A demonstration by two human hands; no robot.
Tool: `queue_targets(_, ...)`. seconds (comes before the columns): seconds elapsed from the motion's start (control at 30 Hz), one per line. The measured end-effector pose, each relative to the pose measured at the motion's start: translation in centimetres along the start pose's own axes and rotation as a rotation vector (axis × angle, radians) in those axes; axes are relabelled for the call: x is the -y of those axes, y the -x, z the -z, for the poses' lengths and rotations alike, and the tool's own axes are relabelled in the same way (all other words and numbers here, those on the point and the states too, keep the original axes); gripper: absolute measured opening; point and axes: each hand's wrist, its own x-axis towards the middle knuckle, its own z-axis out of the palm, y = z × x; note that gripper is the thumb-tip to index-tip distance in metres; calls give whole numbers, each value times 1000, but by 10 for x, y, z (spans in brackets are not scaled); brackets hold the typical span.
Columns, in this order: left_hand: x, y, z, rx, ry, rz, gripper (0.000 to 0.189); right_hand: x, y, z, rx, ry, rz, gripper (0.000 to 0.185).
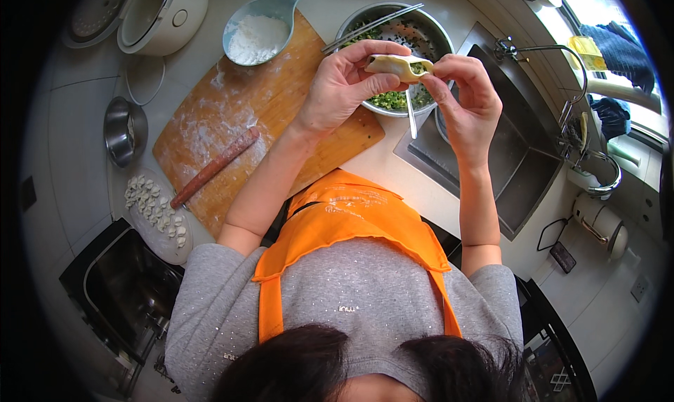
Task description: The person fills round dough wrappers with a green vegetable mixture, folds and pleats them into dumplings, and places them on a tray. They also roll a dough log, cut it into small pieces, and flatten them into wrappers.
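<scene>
A folded dough wrapper (395, 69) with chopped green filling is held up between both hands. My left hand (347, 81) cradles its left part, thumb in front and fingers behind. The thumb and forefinger of my right hand (463, 94) pinch its right end, beside an opening where the filling shows. Just behind and below is a steel bowl (446, 33) of chopped green filling (387, 101). A pair of metal chopsticks (387, 23) lies across its rim, and a spoon handle (412, 119) juts out over the near side.
Left lies a floured wooden board (295, 97) with a rolling pin (216, 166) and a blue scoop of flour (258, 38). Beyond are several dough pieces (152, 204) on a tray, a small steel bowl (125, 131) and a white rice cooker (184, 18). The sink (505, 139) is right.
</scene>
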Motion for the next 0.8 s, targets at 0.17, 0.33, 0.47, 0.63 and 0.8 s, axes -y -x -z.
queue_targets(0.17,-6,-1,0,44,-37,19,36,5,-1,-1,19,-103,-116,17)
queue_targets(0.33,-7,-3,0,60,-52,3,35,3,-1,-2,39,56,57,22)
queue_targets(0.47,-11,-1,2,51,-111,-9,36,5,-1,-2,19,140,100,24)
queue_targets(0.63,-14,-2,3,121,-147,-46,35,7,-5,0,105,169,169,23)
queue_targets(0.8,-15,-3,0,125,-226,-65,35,7,-4,-2,86,179,174,23)
